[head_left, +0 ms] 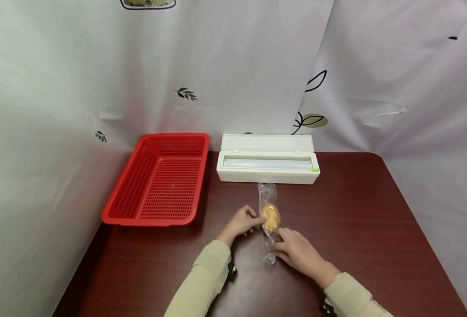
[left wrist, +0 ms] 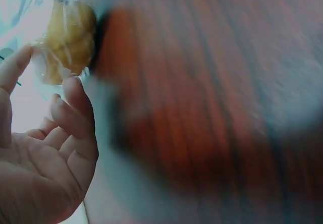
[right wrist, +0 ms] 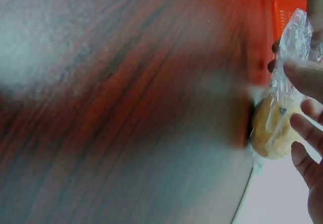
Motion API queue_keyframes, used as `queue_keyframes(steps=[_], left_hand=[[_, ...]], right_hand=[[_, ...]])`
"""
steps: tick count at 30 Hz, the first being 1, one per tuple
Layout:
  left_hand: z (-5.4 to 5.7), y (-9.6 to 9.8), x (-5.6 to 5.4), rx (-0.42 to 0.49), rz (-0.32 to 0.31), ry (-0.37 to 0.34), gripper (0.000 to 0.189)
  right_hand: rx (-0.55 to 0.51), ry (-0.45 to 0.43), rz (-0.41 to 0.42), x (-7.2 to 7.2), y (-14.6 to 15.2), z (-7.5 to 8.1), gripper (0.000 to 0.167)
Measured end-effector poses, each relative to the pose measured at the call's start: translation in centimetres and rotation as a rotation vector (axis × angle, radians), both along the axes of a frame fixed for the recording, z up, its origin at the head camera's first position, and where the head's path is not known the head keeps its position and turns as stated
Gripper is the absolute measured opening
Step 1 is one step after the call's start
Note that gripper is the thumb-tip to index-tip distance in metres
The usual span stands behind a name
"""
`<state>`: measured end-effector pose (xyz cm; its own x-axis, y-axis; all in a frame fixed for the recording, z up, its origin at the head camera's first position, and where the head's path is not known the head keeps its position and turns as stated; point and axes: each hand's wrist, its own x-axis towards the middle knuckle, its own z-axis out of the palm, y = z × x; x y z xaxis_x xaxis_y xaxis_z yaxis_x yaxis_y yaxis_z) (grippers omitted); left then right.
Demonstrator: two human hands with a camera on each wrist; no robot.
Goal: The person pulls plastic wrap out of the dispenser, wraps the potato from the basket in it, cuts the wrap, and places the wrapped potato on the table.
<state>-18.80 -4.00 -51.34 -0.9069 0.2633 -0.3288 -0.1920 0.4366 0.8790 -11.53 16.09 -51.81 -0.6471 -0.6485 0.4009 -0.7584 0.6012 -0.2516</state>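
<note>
A rounded yellow food item [head_left: 271, 217], possibly a bun or a fruit, lies in clear plastic film whose twisted ends stick out toward the far and near sides. My left hand [head_left: 242, 221] is at its left edge. In the left wrist view, thumb and finger of this hand hold the wrapped yellow item [left wrist: 70, 37] at its edge. My right hand [head_left: 298, 251] is on the near right, loosely bent fingers touching the film [head_left: 270, 257]. In the right wrist view, the thumb lies against the film [right wrist: 292, 42], with the other fingertips beside the yellow item [right wrist: 272, 128].
Behind the wrapped item stands a white film dispenser box [head_left: 268, 176], its lid raised and a roll inside. A red plastic basket [head_left: 201, 176] is at the left. The dark red wooden table [head_left: 360, 220] meets a white printed cloth [head_left: 237, 66] at the back.
</note>
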Motion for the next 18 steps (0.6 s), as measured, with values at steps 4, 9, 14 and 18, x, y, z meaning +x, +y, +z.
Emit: queue_keyframes(steps=[4, 9, 14, 18], left_hand=[[0.2, 0.3, -0.3, 0.003, 0.006, 0.009, 0.036], [0.4, 0.6, -0.6, 0.003, 0.001, -0.003, 0.034], [0.4, 0.7, -1.0, -0.011, 0.006, -0.009, 0.043], [0.4, 0.7, -1.3, -0.015, -0.001, -0.010, 0.053]], right_hand=[[-0.075, 0.010, -0.017, -0.7, 0.1, -0.2, 0.012], [-0.264, -0.044, -0.096, -2.3, 0.0, 0.0, 0.014], [-0.531, -0.290, -0.215, -3.8, -0.4, -0.3, 0.012], [-0.665, -0.546, -0.347, -4.5, -1.0, -0.5, 0.006]])
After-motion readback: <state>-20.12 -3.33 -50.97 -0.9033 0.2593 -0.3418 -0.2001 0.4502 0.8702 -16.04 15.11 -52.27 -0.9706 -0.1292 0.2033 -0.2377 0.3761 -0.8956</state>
